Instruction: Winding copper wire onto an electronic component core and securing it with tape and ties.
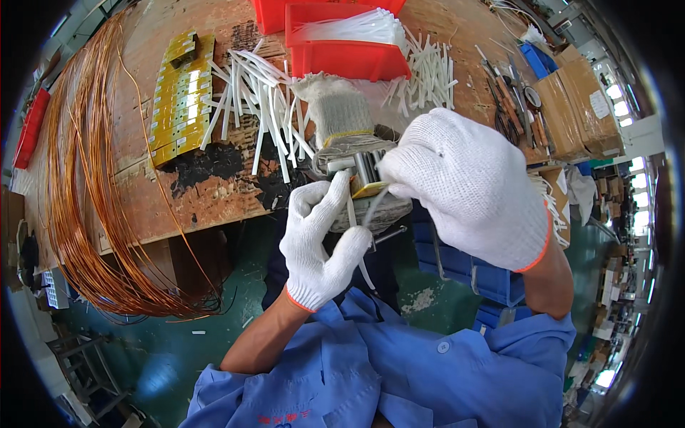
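One blurred white strip [374, 207] is partly hidden where the right hand [464, 178], bent palm-down, pinches it. The left hand [314, 242] spreads thumb and forefinger; whether it grips anything is unclear. A part-covered metal block [367, 170] sits between both hands.

We look down through a wide fisheye lens on the wearer's head, facing past the blue cloth shirt [457, 378] at our near edge toward the far side of the brown wooden bench [228, 203]. The left hand [314, 246] and right hand [467, 178], in white knitted gloves [492, 196], sit close before us. Our sweep runs from the looped copper-coloured wire coil [89, 264] at left to the brown cardboard box [581, 100] at right.
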Demonstrator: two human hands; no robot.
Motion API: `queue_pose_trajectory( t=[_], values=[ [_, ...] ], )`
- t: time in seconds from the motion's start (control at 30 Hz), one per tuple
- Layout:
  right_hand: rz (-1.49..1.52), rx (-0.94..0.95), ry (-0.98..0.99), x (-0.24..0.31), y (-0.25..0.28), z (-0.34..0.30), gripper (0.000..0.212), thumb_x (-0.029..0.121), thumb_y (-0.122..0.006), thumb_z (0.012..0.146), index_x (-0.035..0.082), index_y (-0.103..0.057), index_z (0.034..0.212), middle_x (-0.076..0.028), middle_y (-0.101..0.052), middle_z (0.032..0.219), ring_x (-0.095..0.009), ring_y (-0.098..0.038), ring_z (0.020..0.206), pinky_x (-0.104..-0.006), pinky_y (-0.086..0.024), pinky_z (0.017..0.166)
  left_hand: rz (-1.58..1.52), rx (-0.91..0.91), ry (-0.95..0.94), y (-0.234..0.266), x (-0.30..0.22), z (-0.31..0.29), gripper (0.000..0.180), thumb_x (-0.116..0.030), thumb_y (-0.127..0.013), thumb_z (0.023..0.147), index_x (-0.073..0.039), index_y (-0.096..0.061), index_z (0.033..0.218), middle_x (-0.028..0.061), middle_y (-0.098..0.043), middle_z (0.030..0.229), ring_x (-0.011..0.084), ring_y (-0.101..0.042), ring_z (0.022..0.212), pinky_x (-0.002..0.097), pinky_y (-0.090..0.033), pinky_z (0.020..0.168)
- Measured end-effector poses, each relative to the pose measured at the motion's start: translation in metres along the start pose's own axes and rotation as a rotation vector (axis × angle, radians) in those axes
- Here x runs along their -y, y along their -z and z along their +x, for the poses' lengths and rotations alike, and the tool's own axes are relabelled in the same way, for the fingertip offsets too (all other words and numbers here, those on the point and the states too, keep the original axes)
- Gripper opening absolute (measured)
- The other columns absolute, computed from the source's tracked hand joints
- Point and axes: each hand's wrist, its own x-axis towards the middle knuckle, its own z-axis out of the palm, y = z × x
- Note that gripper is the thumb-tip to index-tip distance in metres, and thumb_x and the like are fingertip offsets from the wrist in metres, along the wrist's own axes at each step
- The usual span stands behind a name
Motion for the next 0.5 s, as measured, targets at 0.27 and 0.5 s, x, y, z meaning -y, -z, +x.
queue_pose_trajectory(
  t=[0.27, 0.5],
  values=[
    [-0.131, 0.149, 0.059, 0.004, 0.000, 0.010, 0.028, 0.011, -0.081, 0.077, 0.008, -0.075, 0.104, -0.009, -0.069, 0.099, -0.031, -0.070, 0.090, -0.0412, -0.060, 0.076, 0.117, -0.044, -0.040, -0.008, 0.001, 0.001, 0.071, -0.008, -0.095, 0.082, 0.000, -0.070, 0.148, 0.0137, -0.068, 0.125, 0.0226, -0.068, 0.111, 0.0334, -0.056, 0.098],
    [-0.162, 0.162, 0.079, 0.010, 0.001, 0.008, 0.037, 0.020, -0.083, 0.077, 0.005, -0.076, 0.111, -0.012, -0.070, 0.103, -0.031, -0.072, 0.093, -0.0424, -0.060, 0.081, 0.091, -0.168, -0.013, -0.022, -0.001, 0.001, 0.058, 0.003, -0.090, 0.085, -0.001, -0.076, 0.141, 0.0093, -0.069, 0.117, 0.0149, -0.067, 0.099, 0.0283, -0.056, 0.089]
  ],
)
